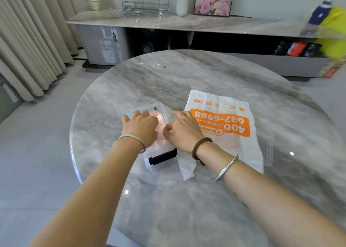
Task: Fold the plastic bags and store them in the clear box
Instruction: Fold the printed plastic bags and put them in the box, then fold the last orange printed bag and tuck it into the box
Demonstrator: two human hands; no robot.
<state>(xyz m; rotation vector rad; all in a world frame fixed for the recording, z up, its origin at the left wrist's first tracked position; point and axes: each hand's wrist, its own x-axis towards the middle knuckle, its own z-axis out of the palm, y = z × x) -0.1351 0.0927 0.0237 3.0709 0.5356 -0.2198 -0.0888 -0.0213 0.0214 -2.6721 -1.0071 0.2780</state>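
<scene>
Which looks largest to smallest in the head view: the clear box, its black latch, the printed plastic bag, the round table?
1. round table
2. printed plastic bag, spread flat
3. clear box, partly covered, yet plainly smaller than the bag
4. black latch on the box's near end

Clear box (pixel 159 106) on the table (pixel 187 200), folded bags (pixel 161 121) inside it, left hand (pixel 142 127) over the box's left side, right hand (pixel 182 129) over its right side, plastic bag (pixel 224 104) spread just right of the box, sideboard (pixel 187 23) behind the table
</scene>
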